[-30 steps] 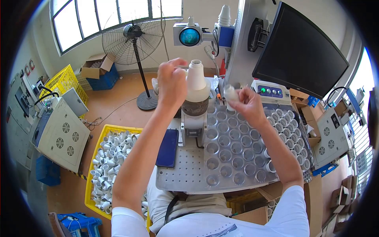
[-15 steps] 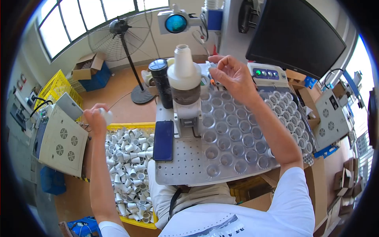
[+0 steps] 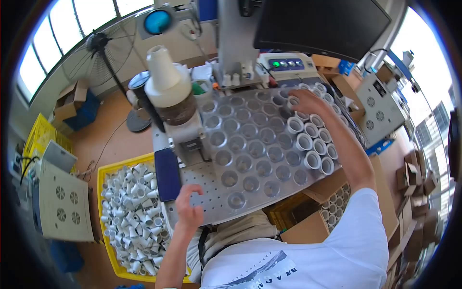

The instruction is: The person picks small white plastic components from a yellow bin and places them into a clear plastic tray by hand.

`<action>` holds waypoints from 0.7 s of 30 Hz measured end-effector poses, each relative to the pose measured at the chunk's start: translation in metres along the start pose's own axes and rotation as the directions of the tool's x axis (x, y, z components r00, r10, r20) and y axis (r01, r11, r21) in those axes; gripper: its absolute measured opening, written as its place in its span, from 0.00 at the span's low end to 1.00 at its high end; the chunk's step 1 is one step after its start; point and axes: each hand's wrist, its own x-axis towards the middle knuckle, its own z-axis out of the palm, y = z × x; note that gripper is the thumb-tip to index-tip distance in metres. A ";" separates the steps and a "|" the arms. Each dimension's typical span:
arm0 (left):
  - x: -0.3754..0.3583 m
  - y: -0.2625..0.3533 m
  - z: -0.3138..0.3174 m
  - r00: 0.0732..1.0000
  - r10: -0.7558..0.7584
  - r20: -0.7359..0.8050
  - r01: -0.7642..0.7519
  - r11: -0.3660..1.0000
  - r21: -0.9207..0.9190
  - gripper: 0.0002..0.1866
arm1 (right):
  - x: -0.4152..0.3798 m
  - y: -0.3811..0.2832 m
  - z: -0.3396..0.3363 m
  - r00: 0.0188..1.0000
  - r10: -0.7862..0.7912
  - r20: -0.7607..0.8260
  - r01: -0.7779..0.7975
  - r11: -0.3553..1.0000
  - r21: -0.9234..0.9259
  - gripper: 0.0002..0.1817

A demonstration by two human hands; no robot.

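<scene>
My right hand (image 3: 305,102) reaches to the group of white cups (image 3: 312,130) at the right of the metal table, its fingers closed around a white cup (image 3: 292,102). Over the perforated front left part of the table (image 3: 207,202) hovers my left hand (image 3: 189,207), fingers apart and nothing between them. Clear round cup holders (image 3: 255,147) stand in rows across the table's middle. A white cone-shaped piece (image 3: 162,67) sits on top of the upright fixture (image 3: 185,130), just left of those rows.
A yellow crate (image 3: 103,212) full of white parts is at lower left, beside a dark phone (image 3: 167,174). A monitor (image 3: 322,26) and control box (image 3: 288,65) stand behind. The fan (image 3: 98,43) is at back left; a cardboard box (image 3: 303,226) sits below the table.
The view has turned rightward. My left hand has come from beside the crate to the table's front and no longer holds a white part. My right hand has moved to the white cups.
</scene>
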 end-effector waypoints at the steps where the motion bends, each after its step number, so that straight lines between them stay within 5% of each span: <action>1: -0.006 -0.008 0.014 1.000 0.015 -0.001 -0.015 1.000 -0.022 0.15 | 0.002 0.002 0.000 1.000 -0.026 -0.004 0.026 0.998 -0.059 0.31; 6: -0.030 -0.030 0.035 0.993 -0.108 0.035 0.109 0.994 -0.002 0.09 | 0.021 -0.008 -0.004 0.992 0.022 0.125 -0.003 0.989 -0.149 0.31; 10: -0.030 -0.029 0.032 0.984 -0.176 -0.019 0.176 0.984 -0.009 0.13 | 0.029 -0.008 -0.025 1.000 -0.012 -0.026 0.007 0.983 -0.186 0.31; 12: -0.029 -0.027 0.032 0.982 -0.188 0.005 0.188 0.982 -0.030 0.12 | 0.018 -0.067 -0.043 0.989 0.117 -0.093 -0.117 0.993 0.013 0.28; 15: -0.029 -0.025 0.031 0.986 -0.169 0.016 0.169 0.986 -0.001 0.12 | 0.017 -0.117 -0.019 0.992 -0.004 -0.124 0.064 0.873 0.483 0.21; 19: -0.027 -0.021 0.028 0.974 -0.224 0.027 0.225 0.974 -0.012 0.12 | 0.023 -0.153 0.037 0.969 -0.144 -0.201 0.239 0.752 0.614 0.23; 21: -0.027 -0.023 0.029 0.979 -0.202 -0.006 0.201 0.979 -0.014 0.12 | 0.021 -0.166 0.052 0.980 -0.115 -0.160 0.194 0.720 0.667 0.25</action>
